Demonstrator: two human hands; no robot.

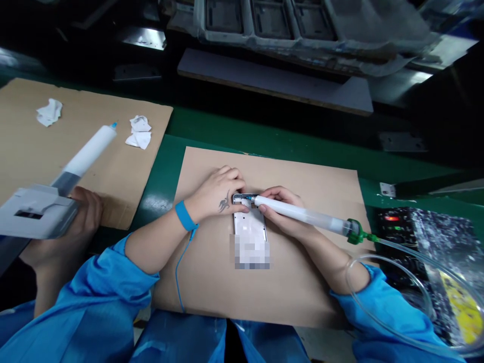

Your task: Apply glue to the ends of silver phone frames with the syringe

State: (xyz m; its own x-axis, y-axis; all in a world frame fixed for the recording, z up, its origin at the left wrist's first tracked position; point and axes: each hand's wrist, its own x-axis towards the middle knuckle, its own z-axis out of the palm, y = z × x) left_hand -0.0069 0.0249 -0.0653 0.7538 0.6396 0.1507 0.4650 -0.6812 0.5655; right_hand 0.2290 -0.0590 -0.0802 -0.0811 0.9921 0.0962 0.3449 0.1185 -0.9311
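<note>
A white phone frame [249,233] lies on a brown cardboard sheet [302,272]. My left hand [217,194], with a blue wrist strap, rests on the frame's top left corner, its fingers curled and pressing down. My right hand [282,214] is closed round a white glue syringe [302,215], whose tip touches the frame's top edge. A clear hose [401,252] runs from the syringe's green cap to the right.
At the left a co-worker's hand [81,212] holds a grey dispensing gun [56,191] over another cardboard sheet [22,146] with crumpled white wipes [139,132]. A black control box [427,237] with lit lamps stands at the right. Green belt surface [264,138] lies behind.
</note>
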